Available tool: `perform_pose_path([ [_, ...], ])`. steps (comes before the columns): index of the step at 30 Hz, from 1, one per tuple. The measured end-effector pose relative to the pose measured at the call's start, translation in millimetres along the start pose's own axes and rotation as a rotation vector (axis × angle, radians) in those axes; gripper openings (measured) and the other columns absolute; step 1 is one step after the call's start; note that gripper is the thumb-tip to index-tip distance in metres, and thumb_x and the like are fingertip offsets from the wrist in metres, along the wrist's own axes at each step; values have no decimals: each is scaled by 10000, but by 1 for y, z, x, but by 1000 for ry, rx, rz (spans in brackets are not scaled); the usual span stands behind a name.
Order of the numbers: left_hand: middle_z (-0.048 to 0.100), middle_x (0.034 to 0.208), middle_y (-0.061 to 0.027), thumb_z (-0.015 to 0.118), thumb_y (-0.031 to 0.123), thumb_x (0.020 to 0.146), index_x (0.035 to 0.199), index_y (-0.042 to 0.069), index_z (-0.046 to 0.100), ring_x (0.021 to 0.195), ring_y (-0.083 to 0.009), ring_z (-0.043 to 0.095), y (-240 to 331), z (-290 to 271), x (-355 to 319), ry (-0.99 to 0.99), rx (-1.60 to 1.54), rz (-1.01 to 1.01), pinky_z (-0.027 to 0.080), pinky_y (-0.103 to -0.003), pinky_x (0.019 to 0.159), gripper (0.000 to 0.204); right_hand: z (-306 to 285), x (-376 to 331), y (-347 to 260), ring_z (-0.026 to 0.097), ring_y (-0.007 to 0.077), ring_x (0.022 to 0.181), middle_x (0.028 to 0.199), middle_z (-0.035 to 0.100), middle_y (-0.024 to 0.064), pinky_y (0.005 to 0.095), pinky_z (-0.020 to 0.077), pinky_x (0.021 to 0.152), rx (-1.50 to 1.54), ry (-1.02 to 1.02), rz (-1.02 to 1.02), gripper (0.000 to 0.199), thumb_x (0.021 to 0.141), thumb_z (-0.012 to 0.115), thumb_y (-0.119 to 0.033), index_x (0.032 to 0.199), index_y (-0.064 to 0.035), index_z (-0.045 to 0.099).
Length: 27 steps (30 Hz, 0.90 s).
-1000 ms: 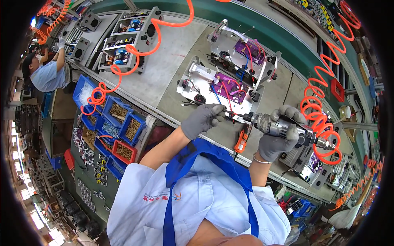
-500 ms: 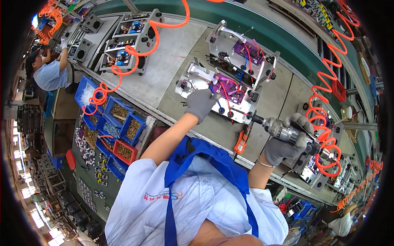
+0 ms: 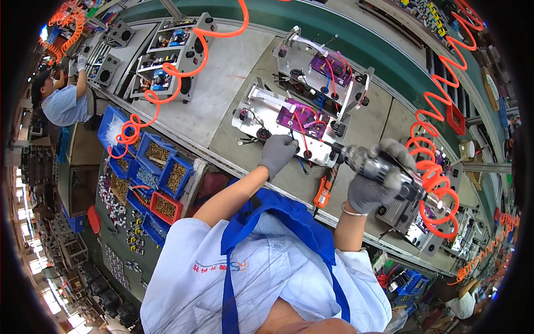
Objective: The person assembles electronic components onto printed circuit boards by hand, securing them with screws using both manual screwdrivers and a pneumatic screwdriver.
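A metal chassis with a purple circuit board (image 3: 303,118) and red and blue wires lies on the bench before me. My left hand (image 3: 279,155), in a grey glove, is at its front plate with the fingers curled together over the blue wire's end; what they pinch is hidden. My right hand (image 3: 381,175), also gloved, is wrapped round an air screwdriver (image 3: 371,168). The tool lies nearly level, its nose pointing left at the chassis's right end, close to a red wire's black round terminal (image 3: 307,154). Whether the bit touches anything is unclear.
Behind stands a second chassis (image 3: 331,69). An orange-and-black hand tool (image 3: 322,192) lies at the bench's front edge. Blue bins (image 3: 177,173) of brass parts and a red bin (image 3: 166,207) stand at left. Orange coiled hoses (image 3: 431,111) hang overhead. A co-worker (image 3: 64,103) works far left.
My left hand has moved from beside the purple board down to the chassis's front edge. The air screwdriver in my right hand has shifted slightly left and up.
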<state>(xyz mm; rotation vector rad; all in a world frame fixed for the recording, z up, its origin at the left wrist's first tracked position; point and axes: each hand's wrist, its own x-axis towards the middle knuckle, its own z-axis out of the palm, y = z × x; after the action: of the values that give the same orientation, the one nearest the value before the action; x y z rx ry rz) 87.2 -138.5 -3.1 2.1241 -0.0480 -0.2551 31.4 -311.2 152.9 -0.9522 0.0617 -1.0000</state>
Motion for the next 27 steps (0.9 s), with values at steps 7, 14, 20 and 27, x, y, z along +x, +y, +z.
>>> perform_pose_path([
  [7,627,695,-187,590,297,800,754,32,682,653,-331,617,3,-6,4,-136,-7,-41,474,-401,639,284,22,-7,34,555,211,763,917,560,131,359,495,706,-6,-347,62,316,778,575,-195,1065,-80,510],
  [14,608,692,-153,574,263,803,743,72,631,663,-351,598,5,-2,2,-45,275,186,463,-438,594,209,31,-5,61,589,211,753,938,583,162,360,518,703,-123,-471,39,289,790,571,-119,1060,-48,498],
  [20,615,726,-154,545,251,821,744,72,602,693,-359,604,4,-4,0,-47,261,224,470,-462,608,202,45,-4,80,602,180,806,1000,577,137,314,526,719,-90,-555,208,295,765,570,6,1044,-20,477],
  [27,614,722,-148,545,227,808,785,92,588,691,-344,617,-1,3,7,-50,279,266,477,-467,607,143,58,-8,85,599,167,807,969,583,126,297,520,731,-150,-639,264,299,741,562,53,1026,-10,498],
])
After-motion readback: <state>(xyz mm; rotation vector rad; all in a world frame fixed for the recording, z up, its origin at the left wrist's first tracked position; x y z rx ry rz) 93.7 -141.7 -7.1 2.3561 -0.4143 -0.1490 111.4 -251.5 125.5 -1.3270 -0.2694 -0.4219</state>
